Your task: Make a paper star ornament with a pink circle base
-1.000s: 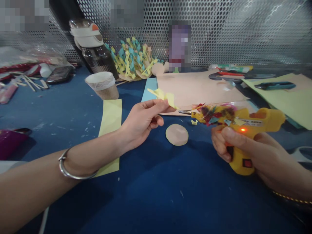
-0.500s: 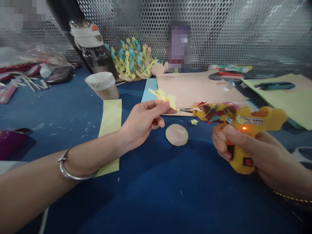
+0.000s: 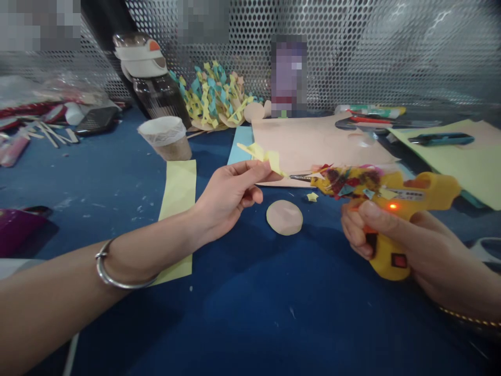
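My left hand point(image 3: 235, 196) pinches a folded yellow paper strip point(image 3: 261, 154) between thumb and fingers. In my right hand point(image 3: 391, 230) is a yellow hot glue gun point(image 3: 415, 190), its red light lit and its barrel covered in paper scraps. The metal nozzle points left and meets, or nearly meets, the strip's lower end. Below them a round beige paper disc point(image 3: 284, 217) lies flat on the blue table, with a small yellow paper star point(image 3: 312, 197) just beyond it. Under my left forearm runs a long yellow paper sheet point(image 3: 178, 190).
A paper cup point(image 3: 166, 138) and a water bottle point(image 3: 146, 78) stand at the back left. Beside them is a cluster of paper stars on twisted strips point(image 3: 215, 96). Beige paper point(image 3: 301, 138) lies behind my hands, and a utility knife point(image 3: 442, 138) rests on yellow paper at right.
Both hands keep nearly the same place. The yellow strip has tilted slightly at its lower end by the nozzle, and the whole view has shifted a little.
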The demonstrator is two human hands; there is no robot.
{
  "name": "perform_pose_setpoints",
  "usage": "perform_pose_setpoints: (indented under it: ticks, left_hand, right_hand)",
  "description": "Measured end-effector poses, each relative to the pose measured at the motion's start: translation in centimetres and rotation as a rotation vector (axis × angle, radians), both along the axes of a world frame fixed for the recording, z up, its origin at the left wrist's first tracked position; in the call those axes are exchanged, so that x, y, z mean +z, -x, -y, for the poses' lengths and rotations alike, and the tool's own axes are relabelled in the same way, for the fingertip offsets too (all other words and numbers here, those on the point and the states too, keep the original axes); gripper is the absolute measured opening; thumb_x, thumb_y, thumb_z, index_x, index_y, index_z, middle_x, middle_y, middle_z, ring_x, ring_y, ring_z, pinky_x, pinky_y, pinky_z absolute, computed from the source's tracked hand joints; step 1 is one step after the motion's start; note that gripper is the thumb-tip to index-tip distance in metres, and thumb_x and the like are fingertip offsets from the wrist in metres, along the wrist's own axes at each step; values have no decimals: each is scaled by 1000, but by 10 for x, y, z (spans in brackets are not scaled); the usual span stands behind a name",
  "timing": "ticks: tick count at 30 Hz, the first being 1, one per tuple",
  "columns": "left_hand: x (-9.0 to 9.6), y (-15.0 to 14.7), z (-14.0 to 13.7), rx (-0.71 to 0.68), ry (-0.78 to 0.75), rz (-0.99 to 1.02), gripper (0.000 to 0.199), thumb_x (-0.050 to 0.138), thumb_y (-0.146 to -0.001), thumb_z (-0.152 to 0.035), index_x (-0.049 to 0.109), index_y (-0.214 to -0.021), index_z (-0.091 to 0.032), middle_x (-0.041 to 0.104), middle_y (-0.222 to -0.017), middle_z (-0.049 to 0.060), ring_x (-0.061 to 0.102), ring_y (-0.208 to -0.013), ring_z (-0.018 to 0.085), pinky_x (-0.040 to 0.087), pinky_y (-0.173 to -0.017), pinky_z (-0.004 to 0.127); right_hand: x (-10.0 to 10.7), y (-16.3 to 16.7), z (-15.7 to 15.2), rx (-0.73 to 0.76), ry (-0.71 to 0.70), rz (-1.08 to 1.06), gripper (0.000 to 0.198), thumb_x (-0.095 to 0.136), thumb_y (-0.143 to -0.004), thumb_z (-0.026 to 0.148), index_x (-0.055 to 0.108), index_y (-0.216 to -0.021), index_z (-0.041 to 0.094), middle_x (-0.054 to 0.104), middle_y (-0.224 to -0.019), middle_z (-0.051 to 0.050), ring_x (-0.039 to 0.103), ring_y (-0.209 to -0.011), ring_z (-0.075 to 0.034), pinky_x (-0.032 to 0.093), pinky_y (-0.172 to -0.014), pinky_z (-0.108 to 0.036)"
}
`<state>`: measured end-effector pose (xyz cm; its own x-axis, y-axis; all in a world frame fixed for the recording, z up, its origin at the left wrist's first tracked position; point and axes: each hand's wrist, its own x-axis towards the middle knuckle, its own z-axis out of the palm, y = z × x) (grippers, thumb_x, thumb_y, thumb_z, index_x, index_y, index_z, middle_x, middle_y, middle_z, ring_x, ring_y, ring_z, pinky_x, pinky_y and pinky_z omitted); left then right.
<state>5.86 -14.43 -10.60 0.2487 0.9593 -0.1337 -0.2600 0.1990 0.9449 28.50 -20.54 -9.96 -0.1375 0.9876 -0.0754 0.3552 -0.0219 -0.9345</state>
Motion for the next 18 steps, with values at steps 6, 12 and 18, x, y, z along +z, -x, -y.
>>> perform_pose_setpoints:
  ticks: [6,12,18]
  left_hand:
    - [-1,1,-1,7,-6,-3,18,68,-81,-26,64,-68,-14,74,-84,3,46,-39,-3,27,-34,8]
    - [-1,1,0,-2,-18,-15,18,69,-80,-27,65,-69,-14,74,-87,3,47,-40,-3,29,-35,10]
    - [1,-1,1,15,-3,-42,18,66,-82,-26,64,-69,-14,73,-84,2,46,-39,-3,27,-34,10]
  right_hand:
    - [0,2,1,6,-11,30,52,54,-77,64,54,-49,20,51,-49,-1,48,-44,-11,39,-41,-22]
    - [2,2,0,5,22,66,53,54,-76,66,54,-49,21,50,-49,-1,46,-45,-12,38,-41,-23]
    - [2,2,2,16,16,59,54,54,-75,68,53,-49,20,50,-49,-1,45,-44,-11,37,-40,-23]
